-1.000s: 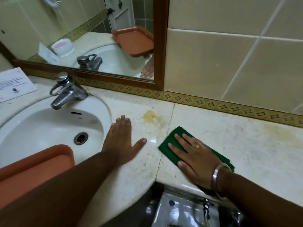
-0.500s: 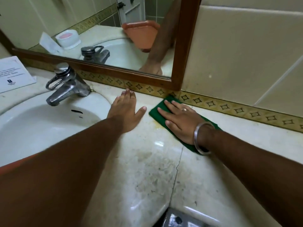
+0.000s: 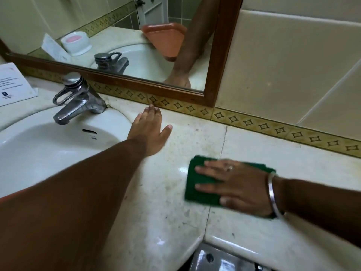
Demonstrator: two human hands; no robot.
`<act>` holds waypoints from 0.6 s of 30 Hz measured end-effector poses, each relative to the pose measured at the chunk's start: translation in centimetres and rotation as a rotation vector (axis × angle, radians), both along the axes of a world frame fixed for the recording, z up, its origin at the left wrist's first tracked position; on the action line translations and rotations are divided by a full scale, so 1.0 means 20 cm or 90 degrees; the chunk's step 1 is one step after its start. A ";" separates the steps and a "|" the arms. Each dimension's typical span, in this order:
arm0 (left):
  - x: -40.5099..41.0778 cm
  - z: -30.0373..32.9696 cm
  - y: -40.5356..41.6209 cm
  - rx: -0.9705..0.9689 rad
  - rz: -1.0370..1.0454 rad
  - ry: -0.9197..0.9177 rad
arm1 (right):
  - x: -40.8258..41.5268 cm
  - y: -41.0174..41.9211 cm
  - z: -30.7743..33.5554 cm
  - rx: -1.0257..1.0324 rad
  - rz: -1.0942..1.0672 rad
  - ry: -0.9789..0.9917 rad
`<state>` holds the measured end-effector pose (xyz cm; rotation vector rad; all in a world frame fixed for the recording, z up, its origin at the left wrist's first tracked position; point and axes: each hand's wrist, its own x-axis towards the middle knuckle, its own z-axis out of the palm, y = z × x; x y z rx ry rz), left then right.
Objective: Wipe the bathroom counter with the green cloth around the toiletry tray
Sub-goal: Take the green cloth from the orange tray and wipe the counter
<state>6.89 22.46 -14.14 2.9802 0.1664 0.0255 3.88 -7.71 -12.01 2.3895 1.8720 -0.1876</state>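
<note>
Nearest, right hand (image 3: 237,187) spread flat, palm down on the cloth (image 3: 197,189) — fingers splayed, pinning not pinching — on the counter (image 3: 195,137) right of the seam. Farther left, left hand (image 3: 150,132) open and flat on bare marble beside the sink (image 3: 48,145); beyond, tap (image 3: 78,98), card (image 3: 13,85), mirror (image 3: 224,51). Dark green, folded square, slightly blurred; tray (image 3: 165,39) seen only as a reflection.

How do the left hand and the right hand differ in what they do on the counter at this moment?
The left hand lies bare on the counter beside the sink, fingers pointing toward the wall; the right hand presses on the green cloth, fingers pointing left. The right hand has a ring and a metal bangle; the left hand shows none. Both lie flat, palm down.
</note>
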 end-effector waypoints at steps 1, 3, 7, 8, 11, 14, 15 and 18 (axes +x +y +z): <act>0.00 0.00 0.00 0.002 0.000 -0.003 | 0.10 0.01 0.03 -0.009 -0.056 -0.004; 0.01 -0.01 0.01 0.005 0.001 -0.009 | 0.29 0.08 0.07 -0.027 -0.176 0.023; 0.02 -0.02 0.02 0.007 0.001 0.002 | 0.24 0.35 0.00 0.000 -0.234 -0.037; 0.02 -0.02 0.01 0.010 0.001 0.004 | 0.11 0.37 -0.02 0.018 -0.188 -0.053; 0.01 0.00 0.01 0.017 0.001 0.012 | -0.25 0.24 -0.04 0.065 -0.060 0.035; 0.00 0.00 0.01 0.015 0.000 0.012 | -0.15 0.03 -0.02 0.042 -0.085 0.037; 0.01 0.00 0.00 0.017 0.000 0.007 | -0.06 0.01 0.00 0.034 -0.134 0.022; 0.01 -0.01 0.01 0.020 0.002 -0.004 | 0.23 0.13 0.02 0.039 -0.294 0.016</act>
